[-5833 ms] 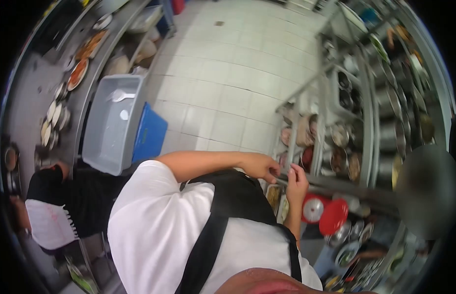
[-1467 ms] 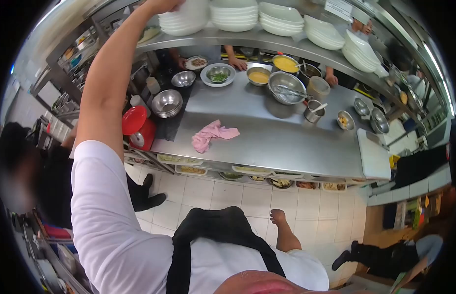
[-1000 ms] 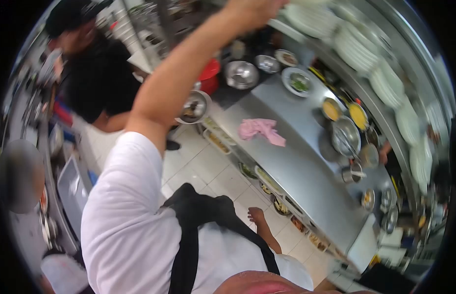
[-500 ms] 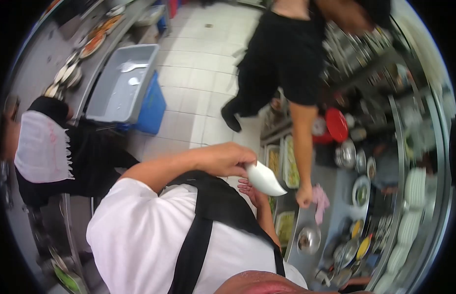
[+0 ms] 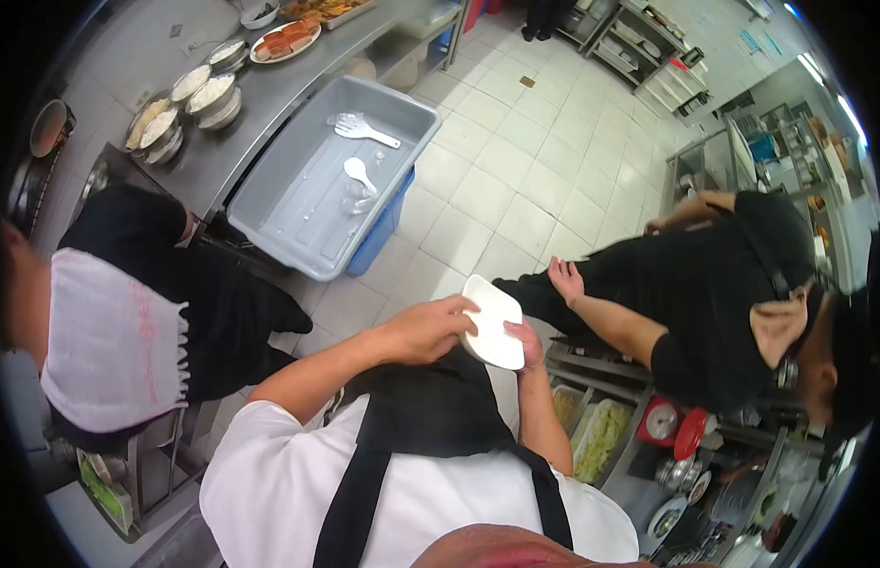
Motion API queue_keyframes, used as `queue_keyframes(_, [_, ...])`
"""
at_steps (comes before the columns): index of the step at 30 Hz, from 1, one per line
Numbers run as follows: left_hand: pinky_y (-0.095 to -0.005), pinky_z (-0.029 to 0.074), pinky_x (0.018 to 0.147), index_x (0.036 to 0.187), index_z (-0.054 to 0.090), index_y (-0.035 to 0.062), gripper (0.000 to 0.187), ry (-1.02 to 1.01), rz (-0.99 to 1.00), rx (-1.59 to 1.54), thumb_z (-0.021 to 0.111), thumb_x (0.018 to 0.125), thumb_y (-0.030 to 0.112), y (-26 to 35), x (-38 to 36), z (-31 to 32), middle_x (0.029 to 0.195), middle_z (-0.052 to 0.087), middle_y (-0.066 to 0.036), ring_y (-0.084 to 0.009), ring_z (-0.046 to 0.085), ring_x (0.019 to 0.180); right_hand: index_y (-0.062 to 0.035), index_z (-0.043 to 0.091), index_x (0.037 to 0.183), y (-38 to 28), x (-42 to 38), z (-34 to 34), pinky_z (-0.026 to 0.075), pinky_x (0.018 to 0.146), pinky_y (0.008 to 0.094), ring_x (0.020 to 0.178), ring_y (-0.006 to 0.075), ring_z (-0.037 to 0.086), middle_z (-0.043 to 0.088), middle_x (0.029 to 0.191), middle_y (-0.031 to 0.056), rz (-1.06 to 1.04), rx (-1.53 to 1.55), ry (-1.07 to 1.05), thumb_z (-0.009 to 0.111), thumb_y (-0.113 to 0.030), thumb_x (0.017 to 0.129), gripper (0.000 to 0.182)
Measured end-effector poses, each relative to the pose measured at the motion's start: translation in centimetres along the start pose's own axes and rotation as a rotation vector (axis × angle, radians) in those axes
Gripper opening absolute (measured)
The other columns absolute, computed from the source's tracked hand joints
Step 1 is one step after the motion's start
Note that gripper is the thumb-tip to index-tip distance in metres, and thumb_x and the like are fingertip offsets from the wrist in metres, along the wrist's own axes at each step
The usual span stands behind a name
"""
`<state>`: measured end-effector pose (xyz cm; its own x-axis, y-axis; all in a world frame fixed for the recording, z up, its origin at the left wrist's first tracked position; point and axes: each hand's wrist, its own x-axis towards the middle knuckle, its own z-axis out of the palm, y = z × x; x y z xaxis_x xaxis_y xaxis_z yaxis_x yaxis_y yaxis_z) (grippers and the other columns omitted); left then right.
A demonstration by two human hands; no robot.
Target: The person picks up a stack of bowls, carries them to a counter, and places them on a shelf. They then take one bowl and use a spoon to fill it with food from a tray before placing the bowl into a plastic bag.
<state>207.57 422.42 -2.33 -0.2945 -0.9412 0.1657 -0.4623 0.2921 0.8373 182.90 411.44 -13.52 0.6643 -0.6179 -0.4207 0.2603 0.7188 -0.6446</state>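
Note:
A white dish [image 5: 497, 310] with rounded corners is held in front of my black apron, its hollow side turned up toward me. My left hand [image 5: 423, 331] grips its left edge, the fingers reaching over the rim onto the inside. On the opposite side my right hand [image 5: 529, 345] holds the dish, thumb over the rim and the other fingers mostly hidden beneath. I see no food in the dish.
Ahead, a grey tub [image 5: 270, 204] holding white utensils [image 5: 364, 131] sits above a blue bin [image 5: 378, 232]. Co-workers stand at left [image 5: 118, 331] and right [image 5: 724, 284]. Metal bowls [image 5: 218, 99] line the left counter. Lower right are a lettuce container [image 5: 601, 440] and a red scale [image 5: 660, 421].
My right hand has taken hold of the dish, which my left hand alone held before. The dish has turned face up. My view has swung right, and the co-worker there has shifted and drawn an arm back.

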Motion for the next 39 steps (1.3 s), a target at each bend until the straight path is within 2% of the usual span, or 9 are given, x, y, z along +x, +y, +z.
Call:
queue_keyframes(4, [-0.0339, 0.053, 0.078, 0.133, 0.048, 0.0085, 0.049, 0.294, -0.281, -0.377, 0.062, 0.087, 0.006, -4.5, 5.4, -3.6, 0.142, 0.044, -0.013, -0.0215, 0.063, 0.100, 0.0046, 0.041, 0.137, -6.0, 8.4, -0.2, 0.049, 0.096, 0.0399, 0.113, 0.0309, 0.060, 0.056, 0.127, 0.0200, -0.079, -0.036, -0.017, 0.054, -0.005, 0.089, 0.051])
queue_keyframes(11, [-0.0344, 0.058, 0.072, 0.144, 0.034, 0.0094, 0.055, 0.368, -0.738, -0.933, 0.057, 0.096, 0.026, -12.2, 17.4, -12.8, 0.130, 0.053, -0.010, -0.0197, 0.063, 0.102, 0.0049, 0.047, 0.130, -18.1, 28.3, 4.2, 0.052, 0.090, 0.0354, 0.105, 0.0228, 0.063, 0.062, 0.118, 0.0148, 0.022, -0.329, -0.240, 0.059, -0.016, 0.093, 0.045])
queue_keyframes(19, [-0.0444, 0.057, 0.084, 0.139, 0.039, 0.0052, 0.052, 0.988, -0.626, -1.160, 0.060, 0.094, 0.020, -20.7, 23.3, -20.4, 0.124, 0.058, -0.013, -0.0263, 0.063, 0.108, -0.0003, 0.052, 0.128, -24.7, 46.3, 14.6, 0.052, 0.085, 0.0311, 0.100, 0.0152, 0.062, 0.064, 0.114, 0.0081, 0.147, -0.615, -0.435, 0.059, -0.028, 0.096, 0.042])
queue_keyframes(22, [-0.0347, 0.057, 0.063, 0.134, 0.044, 0.0048, 0.047, 1.004, -0.754, -1.099, 0.058, 0.093, 0.024, -24.8, 27.7, -21.7, 0.114, 0.064, -0.011, -0.0208, 0.068, 0.091, 0.0000, 0.050, 0.132, -26.1, 52.2, 13.3, 0.049, 0.092, 0.0332, 0.106, 0.0176, 0.060, 0.062, 0.119, 0.0091, 0.261, -0.501, -0.542, 0.057, -0.030, 0.097, 0.046])
queue_keyframes(25, [-0.0366, 0.057, 0.063, 0.131, 0.047, 0.0045, 0.046, 0.834, -0.907, -0.995, 0.060, 0.092, 0.023, -28.5, 33.3, -24.1, 0.113, 0.064, -0.011, -0.0199, 0.067, 0.090, 0.0001, 0.046, 0.135, -29.5, 56.1, 10.3, 0.048, 0.094, 0.0338, 0.110, 0.0193, 0.059, 0.059, 0.124, 0.0107, 0.329, -0.402, -0.475, 0.058, -0.029, 0.097, 0.049])
queue_keyframes(26, [-0.0389, 0.056, 0.079, 0.132, 0.049, 0.0030, 0.048, 0.792, -0.871, -1.040, 0.064, 0.090, 0.023, -29.6, 35.6, -25.1, 0.116, 0.062, -0.012, -0.0224, 0.065, 0.099, -0.0001, 0.045, 0.137, -30.8, 57.0, 9.3, 0.048, 0.095, 0.0339, 0.111, 0.0197, 0.058, 0.058, 0.126, 0.0112, 0.294, -0.414, -0.395, 0.059, -0.029, 0.097, 0.051])
queue_keyframes(30, [-0.0346, 0.049, 0.090, 0.135, 0.047, 0.0026, 0.055, 0.657, -0.600, -0.739, 0.066, 0.088, 0.023, -35.4, 43.8, -28.4, 0.119, 0.062, -0.014, -0.0248, 0.062, 0.107, 0.0030, 0.050, 0.130, -36.8, 61.8, 6.7, 0.052, 0.091, 0.0370, 0.107, 0.0233, 0.062, 0.062, 0.118, 0.0146, 0.394, -0.496, -0.022, 0.058, -0.033, 0.097, 0.049])
queue_keyframes(34, [-0.0354, 0.047, 0.093, 0.133, 0.049, -0.0009, 0.051, 0.580, -0.647, -0.338, 0.065, 0.089, 0.018, -36.2, 50.3, -35.0, 0.117, 0.063, -0.015, -0.0224, 0.060, 0.106, 0.0046, 0.041, 0.136, -39.2, 68.5, 5.1, 0.047, 0.100, 0.0402, 0.119, 0.0277, 0.056, 0.055, 0.131, 0.0187, 0.272, -0.165, -0.125, 0.047, -0.030, 0.102, 0.049])
queue_keyframes(39, [-0.0331, 0.049, 0.087, 0.128, 0.052, -0.0017, 0.042, 0.838, -0.740, -0.667, 0.061, 0.091, 0.017, -45.7, 52.1, -36.4, 0.109, 0.065, -0.010, -0.0180, 0.062, 0.096, 0.0051, 0.039, 0.138, -42.8, 79.7, 7.8, 0.040, 0.107, 0.0409, 0.126, 0.0283, 0.050, 0.050, 0.137, 0.0182, 0.405, -0.367, -0.310, 0.042, -0.034, 0.104, 0.052])
